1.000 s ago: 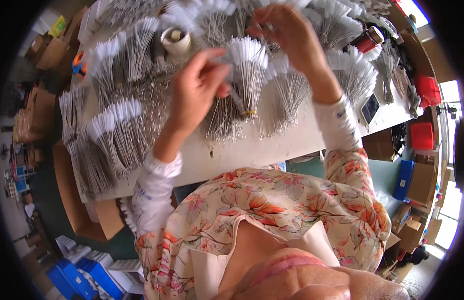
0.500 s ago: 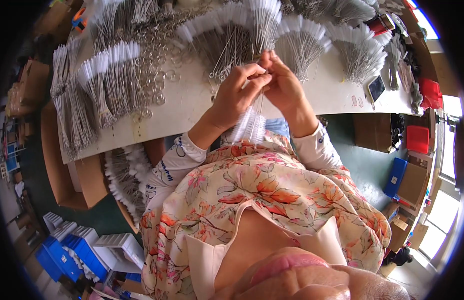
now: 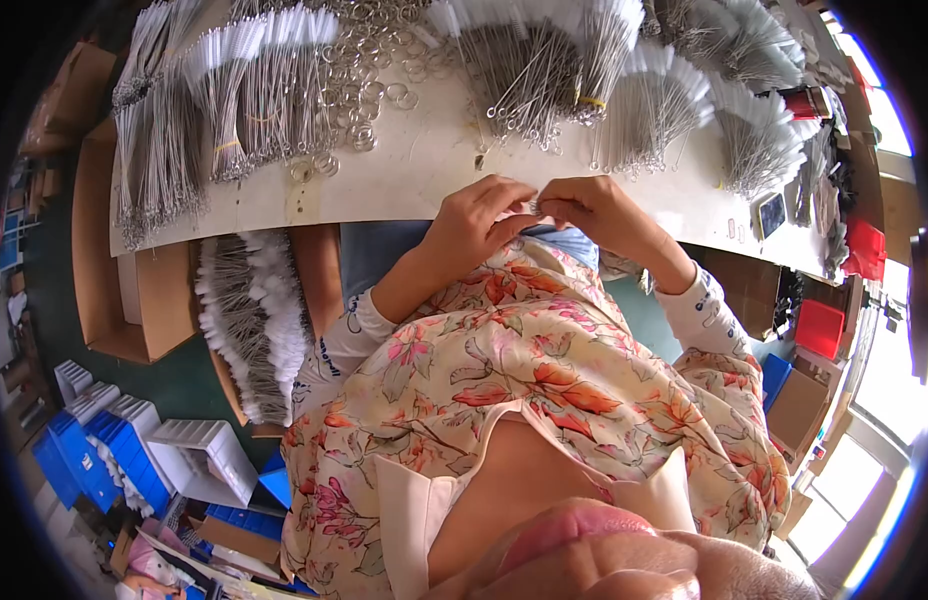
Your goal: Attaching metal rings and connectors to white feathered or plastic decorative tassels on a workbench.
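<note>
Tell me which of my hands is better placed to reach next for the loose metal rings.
Probably your left hand: the metal rings lie beyond it and to its left, while your right hand is farther across. Whether either holds something is hard to tell.

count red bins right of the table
2: upper red bin near the right end of the table, lower red bin below it in the picture. More may be hidden.
</note>
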Demonstrator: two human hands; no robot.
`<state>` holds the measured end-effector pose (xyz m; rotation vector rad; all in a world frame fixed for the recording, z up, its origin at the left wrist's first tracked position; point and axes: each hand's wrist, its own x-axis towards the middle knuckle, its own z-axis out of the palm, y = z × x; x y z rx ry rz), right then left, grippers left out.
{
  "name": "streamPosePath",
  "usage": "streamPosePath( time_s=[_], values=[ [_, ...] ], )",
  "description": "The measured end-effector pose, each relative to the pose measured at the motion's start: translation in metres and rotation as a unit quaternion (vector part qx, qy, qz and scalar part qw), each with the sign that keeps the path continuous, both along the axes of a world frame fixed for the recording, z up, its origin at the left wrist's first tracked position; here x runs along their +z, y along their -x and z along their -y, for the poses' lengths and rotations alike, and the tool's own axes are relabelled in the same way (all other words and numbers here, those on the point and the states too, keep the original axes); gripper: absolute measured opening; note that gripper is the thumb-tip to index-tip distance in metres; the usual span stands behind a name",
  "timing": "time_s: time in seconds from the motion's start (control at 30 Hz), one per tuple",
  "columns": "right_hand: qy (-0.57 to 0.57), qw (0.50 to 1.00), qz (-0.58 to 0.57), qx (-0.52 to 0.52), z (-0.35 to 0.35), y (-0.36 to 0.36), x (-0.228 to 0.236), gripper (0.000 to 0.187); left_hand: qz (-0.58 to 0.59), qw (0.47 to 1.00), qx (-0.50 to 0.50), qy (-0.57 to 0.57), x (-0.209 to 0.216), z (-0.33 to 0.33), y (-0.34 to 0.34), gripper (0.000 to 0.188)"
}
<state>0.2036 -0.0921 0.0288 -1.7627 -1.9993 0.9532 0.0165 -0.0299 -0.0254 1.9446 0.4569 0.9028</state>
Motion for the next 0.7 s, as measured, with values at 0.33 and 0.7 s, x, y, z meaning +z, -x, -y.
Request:
streamPosePath(
  time_s=[0.33,0.7],
  values=[
    [0.036,0.999,-0.024,-0.023,-0.013,-0.014,0.016,0.014,-0.12,0.937,0.023,-0.326,0.029,-0.083,0.034,0.027],
    [-0.15,0.935,-0.294,-0.13,-0.048,0.027,-0.003,0.015,-0.009,0.992,0.123,0.003,0.023,-0.097,0.032,0.008]
  ],
)
